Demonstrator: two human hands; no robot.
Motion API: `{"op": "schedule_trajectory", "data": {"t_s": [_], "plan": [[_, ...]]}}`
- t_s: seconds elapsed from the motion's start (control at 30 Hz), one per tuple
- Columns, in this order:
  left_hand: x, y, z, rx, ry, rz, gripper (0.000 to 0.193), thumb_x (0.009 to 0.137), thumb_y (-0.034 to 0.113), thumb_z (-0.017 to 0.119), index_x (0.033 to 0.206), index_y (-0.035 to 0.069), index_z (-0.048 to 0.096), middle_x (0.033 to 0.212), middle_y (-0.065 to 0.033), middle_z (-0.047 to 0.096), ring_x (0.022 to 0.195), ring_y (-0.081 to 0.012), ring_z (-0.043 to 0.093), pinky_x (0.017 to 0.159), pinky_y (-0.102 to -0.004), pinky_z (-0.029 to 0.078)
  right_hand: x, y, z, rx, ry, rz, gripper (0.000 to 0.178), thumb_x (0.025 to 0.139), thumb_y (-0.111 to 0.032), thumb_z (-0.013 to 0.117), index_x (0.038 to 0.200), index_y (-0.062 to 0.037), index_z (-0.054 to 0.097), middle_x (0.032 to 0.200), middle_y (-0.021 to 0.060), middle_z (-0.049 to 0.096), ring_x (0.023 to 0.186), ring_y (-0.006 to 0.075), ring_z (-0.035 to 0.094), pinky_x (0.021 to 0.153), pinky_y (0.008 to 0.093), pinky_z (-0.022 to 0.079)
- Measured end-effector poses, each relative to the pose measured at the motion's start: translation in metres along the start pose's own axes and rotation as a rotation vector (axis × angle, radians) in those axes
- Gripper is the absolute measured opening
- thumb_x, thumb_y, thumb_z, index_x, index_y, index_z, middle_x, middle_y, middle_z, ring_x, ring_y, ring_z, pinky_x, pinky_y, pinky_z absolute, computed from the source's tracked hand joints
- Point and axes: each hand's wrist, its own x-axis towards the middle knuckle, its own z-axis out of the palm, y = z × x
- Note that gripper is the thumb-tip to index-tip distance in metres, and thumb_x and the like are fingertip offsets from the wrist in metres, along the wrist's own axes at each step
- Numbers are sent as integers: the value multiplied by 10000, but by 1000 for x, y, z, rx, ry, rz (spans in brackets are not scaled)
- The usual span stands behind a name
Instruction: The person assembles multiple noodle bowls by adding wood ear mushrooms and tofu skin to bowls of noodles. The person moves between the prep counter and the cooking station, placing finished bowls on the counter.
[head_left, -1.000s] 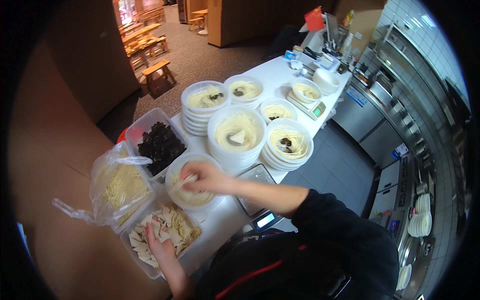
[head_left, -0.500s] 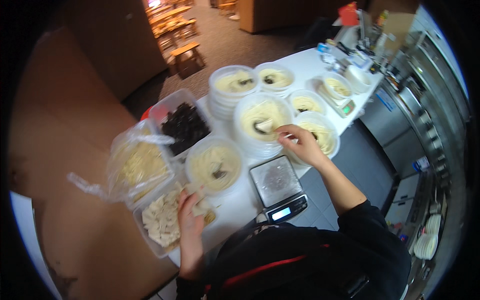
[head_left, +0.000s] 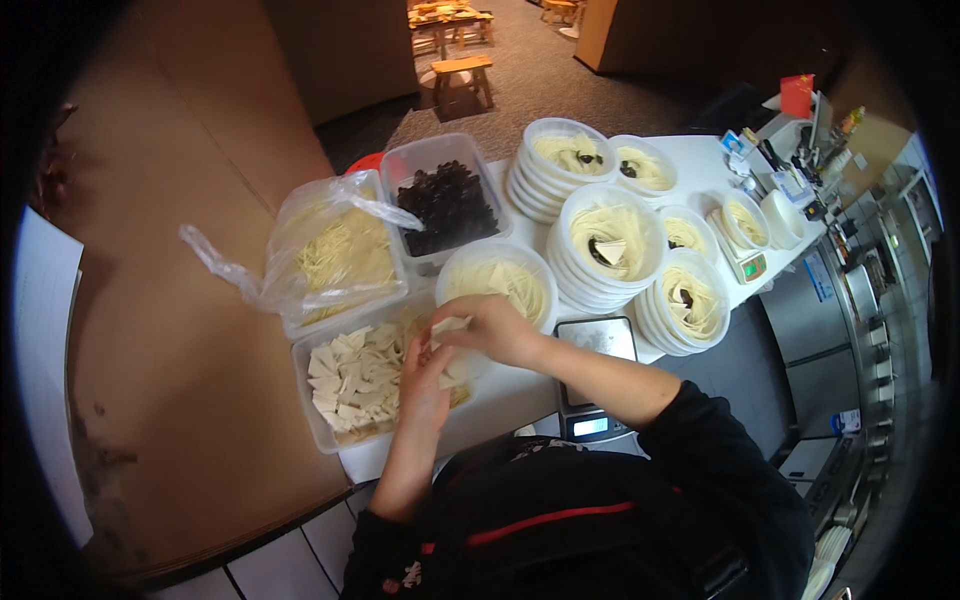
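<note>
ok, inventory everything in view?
Cut pieces: many, off-white, near-left tub
Dark pieces: many, black, far-left tub
Bag: one, clear, left edge of counter
Bowls of strands: seven visible, whitish, across counter
Plain bowl: one, white, counter's far right
Scales: two, dark and pale, counter's right side
Wooden furniture: several, brown, top centre
Small items: uncountable here, mixed colours, upper right
Steel units: several, grey, right
Left hand: one, bare, over cut pieces
Right hand: one, bare, beside left

I can read no words or numbers here: the lit display [head_left: 590, 427] of the near scale [head_left: 598, 341], the green display [head_left: 753, 267] of the farther scale and the blue label [head_left: 820, 276] on the steel cabinet [head_left: 815, 325] are (sadly) too small.
</note>
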Motion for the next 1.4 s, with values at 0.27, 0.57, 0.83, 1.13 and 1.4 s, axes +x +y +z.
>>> {"op": "schedule_trajectory", "data": {"t_s": [0.27,0.57,0.83,1.13,1.4], "plan": [[13,6,-18,57,29,-4,281,849,144,542,1101,42,470,998,-64,551,963,-155,500,877,-313,385,-34,-1,-104,143,475,-41,224,774,-112,630,989,-61,596,843,-2,615,657,29,523,572,184,431],[34,-1,-7,87,83,-18,295,865,157,518,1121,28,451,1028,-58,526,943,-140,487,866,-267,378,-161,137,-344,-223,978,518,290,784,-131,605,1032,10,555,772,71,599,619,109,551,541,227,463],[26,-10,15,104,113,8,245,867,135,509,1086,29,484,1001,-62,545,945,-143,494,869,-277,381,-118,108,-324,-657,845,252,307,750,-204,611,993,-19,590,922,174,584,827,254,586,719,333,471],[7,-6,36,-63,-4,-77,279,844,111,517,1121,86,496,1050,-52,546,984,-145,507,827,-274,405,-23,-12,-69,-381,-73,-532,293,714,-135,629,993,-59,581,1004,75,562,937,257,503,835,349,415],[-11,19,-2,-254,1,-48,262,873,132,431,1116,43,472,1021,-64,534,958,-157,511,803,-274,422,17,-5,9,-297,-159,-464,155,728,-116,601,872,-61,616,831,51,588,852,254,512,758,333,439]]}}
